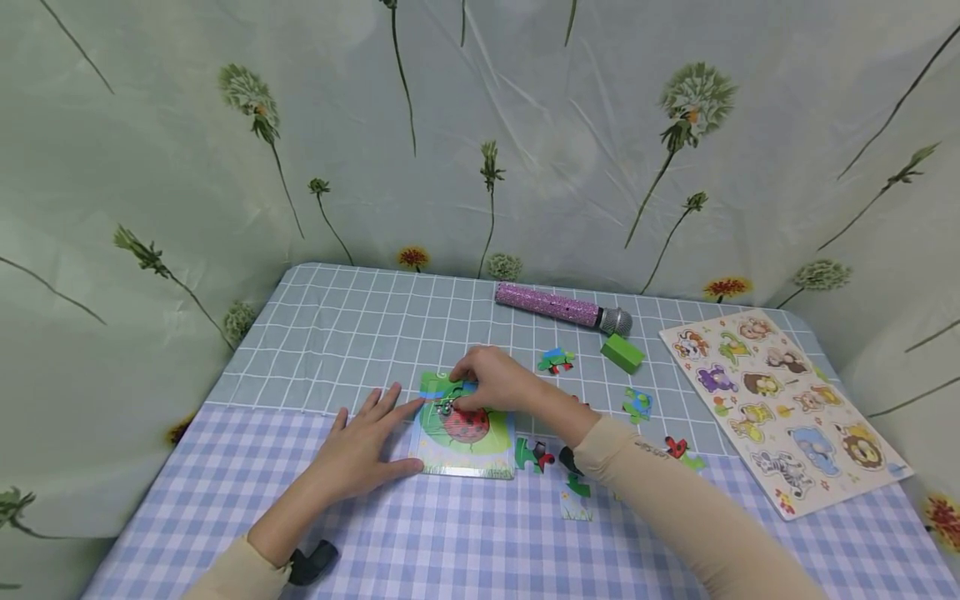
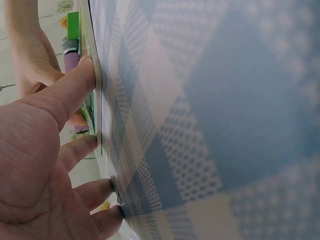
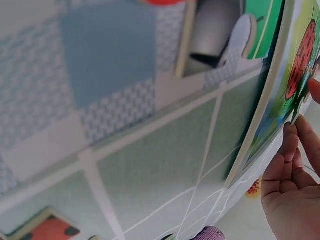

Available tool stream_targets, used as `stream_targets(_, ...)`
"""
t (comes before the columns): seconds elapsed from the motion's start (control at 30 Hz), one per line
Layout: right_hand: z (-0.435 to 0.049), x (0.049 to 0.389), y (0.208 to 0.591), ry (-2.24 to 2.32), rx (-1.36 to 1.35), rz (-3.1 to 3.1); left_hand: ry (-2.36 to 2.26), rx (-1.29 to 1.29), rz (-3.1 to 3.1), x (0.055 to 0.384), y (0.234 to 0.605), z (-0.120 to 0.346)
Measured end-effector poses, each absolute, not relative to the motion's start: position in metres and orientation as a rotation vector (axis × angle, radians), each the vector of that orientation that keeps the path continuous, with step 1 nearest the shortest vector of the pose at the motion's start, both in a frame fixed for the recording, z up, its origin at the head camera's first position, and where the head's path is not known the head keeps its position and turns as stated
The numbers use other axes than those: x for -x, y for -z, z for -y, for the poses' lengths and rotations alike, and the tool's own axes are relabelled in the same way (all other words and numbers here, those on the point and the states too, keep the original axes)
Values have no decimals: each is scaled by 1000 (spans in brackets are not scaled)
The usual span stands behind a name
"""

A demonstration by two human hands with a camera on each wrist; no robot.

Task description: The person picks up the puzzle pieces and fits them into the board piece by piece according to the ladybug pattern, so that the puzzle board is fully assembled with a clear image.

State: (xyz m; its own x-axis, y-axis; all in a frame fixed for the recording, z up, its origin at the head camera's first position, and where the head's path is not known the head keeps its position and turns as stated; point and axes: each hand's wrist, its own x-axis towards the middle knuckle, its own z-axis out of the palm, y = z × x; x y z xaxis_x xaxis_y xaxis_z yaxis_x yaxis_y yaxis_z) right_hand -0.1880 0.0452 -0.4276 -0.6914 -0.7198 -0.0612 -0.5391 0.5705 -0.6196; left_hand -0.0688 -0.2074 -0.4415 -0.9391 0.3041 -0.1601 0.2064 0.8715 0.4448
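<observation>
A square ladybug jigsaw board (image 1: 468,462) lies on the table between the hands. My right hand (image 1: 495,382) reaches over its upper part from the right. Thumb and fingertips pinch a green puzzle piece (image 3: 298,102), tilted up from the board and partly covered by the fingers. My left hand (image 1: 363,454) is spread along the board's left side with fingers straight. Its thumb touches the lower left edge, and the index fingertip is at the left edge higher up. Loose jigsaw pieces lie right of the board, one green and red (image 1: 532,454), another with grass (image 1: 576,500).
Farther right are more loose pieces, one blue and green (image 1: 639,405), one with red (image 1: 681,450). A pink glitter microphone (image 1: 551,306) lies at the back beside a green block (image 1: 622,353). An animal puzzle board (image 1: 787,408) lies at the right. Patterned cloth hangs behind the table.
</observation>
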Motion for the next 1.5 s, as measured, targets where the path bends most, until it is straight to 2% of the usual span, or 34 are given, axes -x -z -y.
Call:
stream_targets(0.83, -29, 184, 429, 809, 1036, -2523, -601, -409, -2809, 67, 436, 206)
stream_targets(1.5, -27, 184, 432, 891, 940, -2497, -552, -446, -2815, 70, 433, 203)
